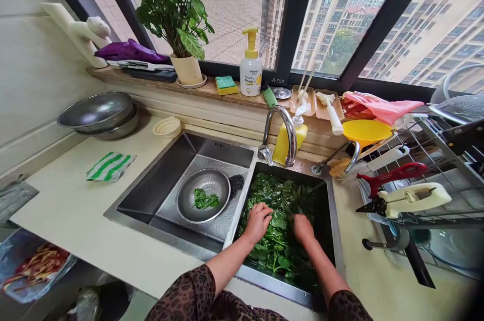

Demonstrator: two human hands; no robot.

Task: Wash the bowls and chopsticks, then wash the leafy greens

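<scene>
Loose leafy greens (278, 248) float in water and fill much of the right sink basin (329, 210). My left hand (259, 221) is over the left side of the greens, its fingers curled together on them. To its right, my right hand (303, 229) is closed among the leaves and stems, with its fingertips partly hidden. In the left sink basin (151, 195), a round metal strainer (185, 202) holds a small bunch of greens (205, 199). A dark scouring pad (236, 185) lies beside the strainer.
A curved faucet (291, 134) stands behind the divider, near a yellow bottle (280, 144). Right of the sink is a wire rack (412, 210) with scissors (412, 197) and a red peeler (393, 175). On the left counter are metal bowls (100, 112) and a striped cloth (111, 166).
</scene>
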